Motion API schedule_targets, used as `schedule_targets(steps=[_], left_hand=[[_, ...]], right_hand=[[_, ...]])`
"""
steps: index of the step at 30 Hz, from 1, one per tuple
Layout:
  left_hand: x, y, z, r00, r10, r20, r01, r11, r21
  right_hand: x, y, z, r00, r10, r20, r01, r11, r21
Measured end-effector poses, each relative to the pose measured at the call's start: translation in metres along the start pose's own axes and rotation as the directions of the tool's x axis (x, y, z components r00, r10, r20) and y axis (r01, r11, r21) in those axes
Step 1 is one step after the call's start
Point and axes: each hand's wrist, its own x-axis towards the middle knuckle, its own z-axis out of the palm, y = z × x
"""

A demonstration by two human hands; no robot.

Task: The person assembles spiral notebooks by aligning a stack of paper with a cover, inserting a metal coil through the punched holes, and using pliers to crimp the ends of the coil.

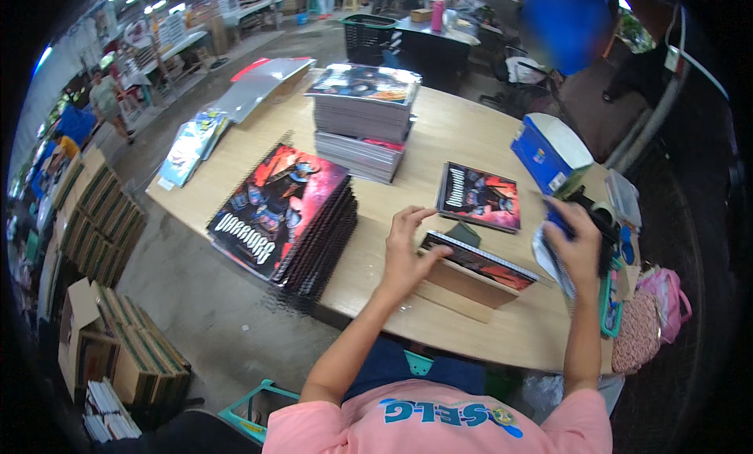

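Note:
My left hand grips one end of a notebook propped up on its long edge. Its thumb lies over the top edge, which shows a row of small white marks, and brown board faces me. At the right, my right hand has curled fingers around something dark blue, too blurred to name. White sheets lie beside that hand. Just beyond the notebook is a small pile of printed covers, red and black. A tall stack of spiral notebooks with black coils stands to the left.
Stacked printed sheets rise at the table's far middle. A blue box, a green tray and a pink bag line the right side. Plastic-covered sheets lie far left. Cardboard boxes stand on the floor.

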Motion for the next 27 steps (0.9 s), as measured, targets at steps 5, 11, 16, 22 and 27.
schedule_targets(steps=[5,11,16,22,27], left_hand=[[0.003,0.024,0.009,0.909,0.33,0.252,-0.407,0.831,0.379],[0.003,0.023,0.012,0.952,0.216,0.217,-0.281,0.899,0.336],[-0.017,-0.005,0.012,0.999,-0.003,0.051,-0.01,0.965,0.261],[-0.018,0.012,0.01,0.998,0.064,0.006,-0.062,0.939,0.339],[-0.018,0.048,-0.034,0.987,0.136,-0.088,-0.106,0.952,0.286]], right_hand=[[-0.136,0.13,-0.011,0.916,0.399,-0.045,-0.391,0.86,-0.329],[-0.173,0.113,0.024,0.96,0.247,-0.131,-0.279,0.885,-0.374],[-0.063,-0.007,-0.006,0.981,-0.115,0.155,0.115,0.993,0.012],[0.038,-0.084,0.072,0.57,-0.19,0.8,0.504,0.849,-0.158],[0.067,-0.108,0.031,0.795,-0.559,0.236,0.481,0.817,0.319]])
